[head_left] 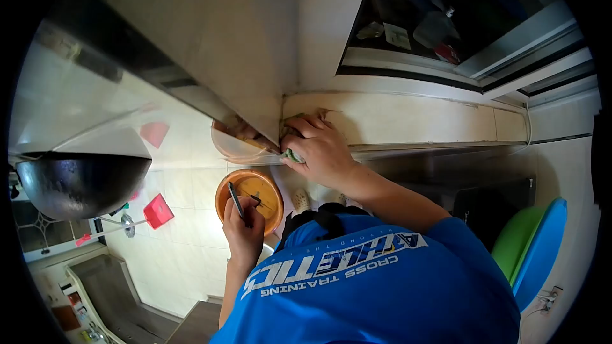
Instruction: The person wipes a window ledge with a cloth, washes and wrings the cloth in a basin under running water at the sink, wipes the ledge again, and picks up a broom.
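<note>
**Right hand pressing a crumpled cloth into a ledge corner, left hand gripping a slim dark object by a round basin**

With twelve at the top of the head view, the right hand (pixel 325 148) lies near the centre, fingers spread and bent over a soft, wrinkled greenish cloth (pixel 293 155). The cloth is bunched at the inner end of a smooth cream ledge (pixel 408 116), where it meets a glossy upright panel (pixel 245 57). The ledge runs from there toward three o'clock, its long front edge straight and a thin joint crossing its far part.

The left hand (pixel 244 232), toward eight o'clock, is closed around a slim, straight, dark object (pixel 236 199) that points up and slightly left; exactly what it is, I cannot tell. It overlaps a round orange basin (pixel 278 186) with a smooth, rolled rim and a yellowish-brown inside. A small black shape shows there, too unclear to name.

At nine o'clock hangs the deep, rounded bowl of a dark wok (pixel 83 185), its metal scuffed and shiny. Between wok and orange basin is an angular red dustpan (pixel 159 211). Toward four o'clock, a green basin (pixel 519 242) and a blue basin (pixel 547 248) stand on edge, nested together. A dark glass window (pixel 414 16) with a pale, straight-sided frame fills one o'clock.
</note>
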Available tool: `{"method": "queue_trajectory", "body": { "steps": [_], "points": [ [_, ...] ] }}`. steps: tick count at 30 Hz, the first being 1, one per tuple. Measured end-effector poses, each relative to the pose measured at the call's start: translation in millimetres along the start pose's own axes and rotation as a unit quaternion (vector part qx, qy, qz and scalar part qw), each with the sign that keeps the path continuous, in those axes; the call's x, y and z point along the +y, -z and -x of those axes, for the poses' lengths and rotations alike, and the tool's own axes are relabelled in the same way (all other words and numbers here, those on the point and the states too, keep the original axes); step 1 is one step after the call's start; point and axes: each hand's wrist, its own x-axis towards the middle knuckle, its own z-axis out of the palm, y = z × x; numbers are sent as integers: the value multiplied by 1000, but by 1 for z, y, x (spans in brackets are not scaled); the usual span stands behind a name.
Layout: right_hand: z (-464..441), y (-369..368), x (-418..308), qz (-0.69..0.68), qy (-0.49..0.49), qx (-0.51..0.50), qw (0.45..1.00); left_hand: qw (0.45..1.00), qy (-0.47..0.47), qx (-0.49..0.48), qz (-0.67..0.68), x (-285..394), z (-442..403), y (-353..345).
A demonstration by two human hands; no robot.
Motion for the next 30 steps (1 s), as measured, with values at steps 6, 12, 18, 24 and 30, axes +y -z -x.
{"method": "queue_trajectory", "body": {
  "steps": [6, 12, 18, 24, 30],
  "points": [
    [18, 42, 48, 43, -109, 23, 993, 1000, -21, 14, 7, 4, -4, 2],
    [-13, 5, 24, -15, -46, 44, 998, 999, -9, 42, 15, -8, 7, -2],
    [-12, 7, 43, -2, -19, 105, 994, 997, -66, 6, 28, 4, -3, -20],
    [47, 63, 92, 50, -149, 108, 982, 995, -96, -7, 21, 28, -11, -22],
    [39, 57, 64, 40, -212, 127, 968, 996, -83, 14, 12, 20, 2, -16]
  ]
}}
